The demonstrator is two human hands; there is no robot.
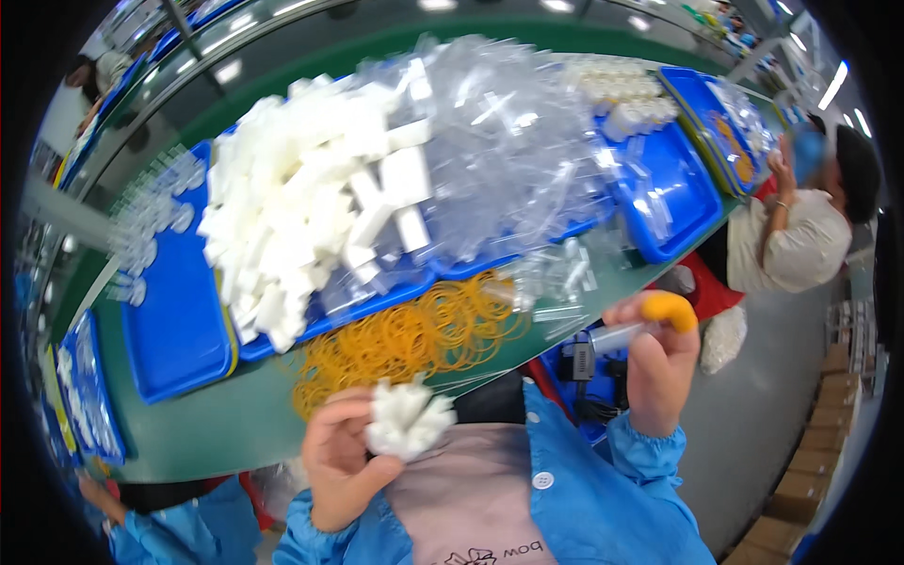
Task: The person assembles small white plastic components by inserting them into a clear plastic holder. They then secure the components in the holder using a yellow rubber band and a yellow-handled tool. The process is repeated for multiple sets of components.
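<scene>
My left hand [341,461] is closed around the side of a frilly white bundle [411,420], whose soft-looking pieces fan out; their kind is not plain. It is held in front of my chest, below the table's near edge. To the right, my right hand [662,363] pinches a short clear plastic tube [617,336] between thumb and fingers. An orange finger cot [670,311] covers one of its fingertips. Loose yellow rubber bands [405,334] lie heaped just beyond my left hand. Several small clear tubes [562,278] lie on the table beyond my right hand.
Blue trays hold a tall heap of white strips and blocks [292,188] and a heap of clear plastic pieces [513,151]. Another blue tray [179,330] stands left, a further tray [692,202] right. Co-workers sit at right [800,235] and lower left [193,523].
</scene>
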